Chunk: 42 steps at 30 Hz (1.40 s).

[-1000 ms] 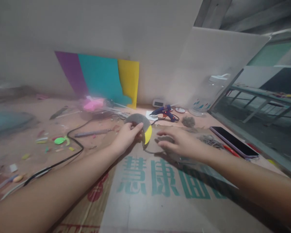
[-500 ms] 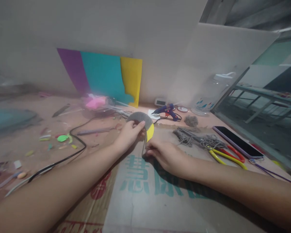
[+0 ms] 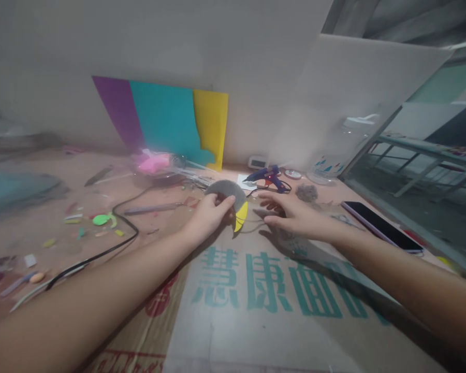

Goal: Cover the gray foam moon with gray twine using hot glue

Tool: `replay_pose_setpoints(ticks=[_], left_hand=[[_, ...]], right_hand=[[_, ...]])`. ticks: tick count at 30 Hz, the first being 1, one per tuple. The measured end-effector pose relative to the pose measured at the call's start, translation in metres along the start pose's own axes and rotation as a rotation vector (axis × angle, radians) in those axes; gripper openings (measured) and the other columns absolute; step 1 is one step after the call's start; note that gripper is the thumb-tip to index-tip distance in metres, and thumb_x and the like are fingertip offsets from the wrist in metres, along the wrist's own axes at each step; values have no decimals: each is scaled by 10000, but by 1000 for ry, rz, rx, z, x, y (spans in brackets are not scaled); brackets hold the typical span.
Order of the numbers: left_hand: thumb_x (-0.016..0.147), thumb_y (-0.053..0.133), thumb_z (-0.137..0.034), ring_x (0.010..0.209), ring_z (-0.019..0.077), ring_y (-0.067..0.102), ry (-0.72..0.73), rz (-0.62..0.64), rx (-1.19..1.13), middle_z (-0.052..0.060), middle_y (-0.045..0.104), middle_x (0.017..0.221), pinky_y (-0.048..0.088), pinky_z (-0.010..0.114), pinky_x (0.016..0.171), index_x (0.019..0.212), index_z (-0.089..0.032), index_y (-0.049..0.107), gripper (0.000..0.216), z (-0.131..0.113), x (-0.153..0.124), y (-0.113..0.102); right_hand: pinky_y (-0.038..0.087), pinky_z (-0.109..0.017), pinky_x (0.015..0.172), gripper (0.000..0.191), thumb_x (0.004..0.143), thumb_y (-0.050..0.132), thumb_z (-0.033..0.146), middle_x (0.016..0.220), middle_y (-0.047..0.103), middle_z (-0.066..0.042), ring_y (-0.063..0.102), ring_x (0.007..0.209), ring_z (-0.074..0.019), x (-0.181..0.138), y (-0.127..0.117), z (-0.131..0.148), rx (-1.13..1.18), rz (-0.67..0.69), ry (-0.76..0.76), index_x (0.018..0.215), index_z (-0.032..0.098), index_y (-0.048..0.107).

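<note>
Cardboard (image 3: 256, 321) covers the cluttered table (image 3: 42, 207) near the grey disc (image 3: 227, 189)

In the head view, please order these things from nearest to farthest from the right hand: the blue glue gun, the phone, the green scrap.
1. Blue glue gun, just behind the right hand.
2. Phone, to its right.
3. Green scrap, far left.

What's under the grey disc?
A yellow piece pokes out under the disc, above the cardboard. The left hand holds the disc and covers the rest.
</note>
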<state>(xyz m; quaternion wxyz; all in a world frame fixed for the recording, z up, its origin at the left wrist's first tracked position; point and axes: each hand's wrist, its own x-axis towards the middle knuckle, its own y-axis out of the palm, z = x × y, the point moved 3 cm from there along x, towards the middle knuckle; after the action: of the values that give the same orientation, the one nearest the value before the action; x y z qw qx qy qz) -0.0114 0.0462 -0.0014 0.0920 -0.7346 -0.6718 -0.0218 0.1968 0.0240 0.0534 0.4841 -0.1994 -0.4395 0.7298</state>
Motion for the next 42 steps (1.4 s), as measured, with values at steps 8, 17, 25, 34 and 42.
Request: replay_pose_setpoints(ticks=[8,17,25,34,42], left_hand=[[808,594,-492,587,149,567,45,7,54,17,620,615,423,261,592,678,-165,585,352,0,-2,-1],[765,634,-517,619,151,561,-13,-26,35,24,621,636,398,256,593,657,-172,580,366,9,-1,-3],[759,636,-452,640,184,576,18,59,147,23,622,611,416,269,615,666,-185,627,283,1,-6,2],[765,647,-440,628,155,577,1,139,130,7,635,653,450,265,623,714,-176,627,270,-5,-8,5],[796,625,-457,621,149,575,-1,185,177,6,618,652,440,250,576,748,-162,621,299,1,-8,3]], right_hand=[[519,-277,483,600,837,637,342,1401,525,-155,606,563,-95,-5,24,16,699,69,241,1386,230,422],[453,-207,503,187,829,637,320,697,635,6,576,568,-98,-11,42,5,514,115,206,934,166,641],[423,-232,507,217,850,593,385,621,630,10,557,531,-117,-5,36,-3,364,-94,172,846,173,637],[416,-248,496,243,831,599,412,562,597,13,554,507,-132,-2,40,-11,387,-137,150,824,170,627],[420,-257,517,241,840,595,376,644,624,0,535,530,-123,-3,39,-14,361,-179,91,922,163,674]])
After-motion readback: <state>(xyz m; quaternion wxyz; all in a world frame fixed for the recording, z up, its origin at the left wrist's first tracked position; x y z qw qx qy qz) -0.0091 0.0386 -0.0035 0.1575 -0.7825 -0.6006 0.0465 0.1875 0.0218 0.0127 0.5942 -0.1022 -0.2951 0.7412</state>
